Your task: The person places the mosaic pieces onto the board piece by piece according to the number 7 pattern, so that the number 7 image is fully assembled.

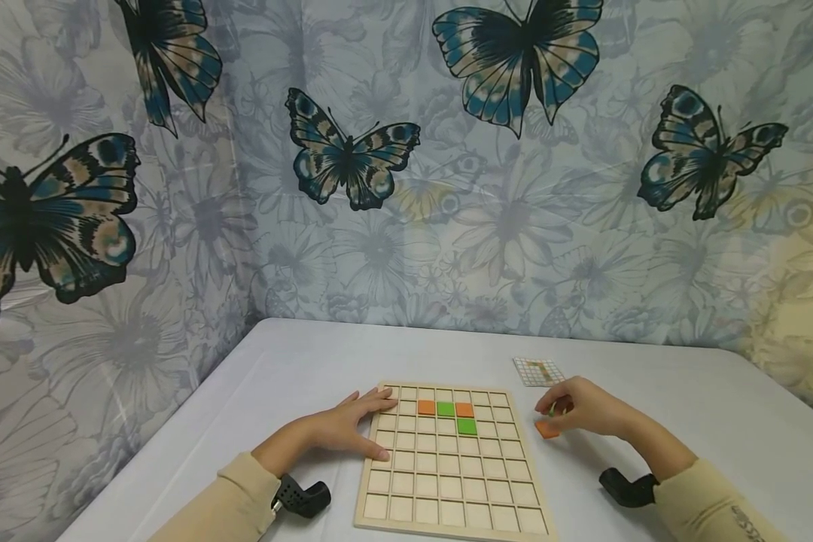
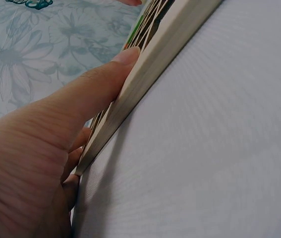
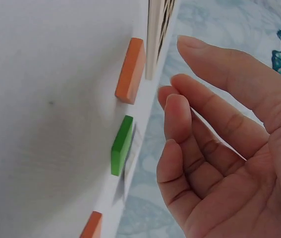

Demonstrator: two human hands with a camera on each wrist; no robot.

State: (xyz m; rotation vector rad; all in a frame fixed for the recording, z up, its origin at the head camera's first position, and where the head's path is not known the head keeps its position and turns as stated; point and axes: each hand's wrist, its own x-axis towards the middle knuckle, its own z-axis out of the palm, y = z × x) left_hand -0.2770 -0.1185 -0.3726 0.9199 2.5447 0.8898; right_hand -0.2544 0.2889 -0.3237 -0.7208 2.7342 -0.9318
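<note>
A wooden grid board [image 1: 450, 489] lies flat on the table. Two orange tiles, one of them the leftmost orange tile [image 1: 426, 407], and two green tiles, among them the lower green tile [image 1: 467, 426], sit in its upper cells. My left hand [image 1: 335, 430] rests spread on the board's left side, its thumb on the frame. To the right of the board my right hand [image 1: 586, 408] hovers with loosely bent fingers, holding nothing. Beside it in the right wrist view are an orange tile [image 3: 130, 72], a green tile [image 3: 122, 146] and another orange tile [image 3: 91, 226], all loose on the table.
A small card [image 1: 537, 371] printed with a coloured grid lies behind the right hand. White cloth [image 1: 298, 369] covers the table. A butterfly-patterned curtain [image 1: 481, 263] hangs behind it. Each wrist carries a black device, such as the left wrist device [image 1: 305, 498].
</note>
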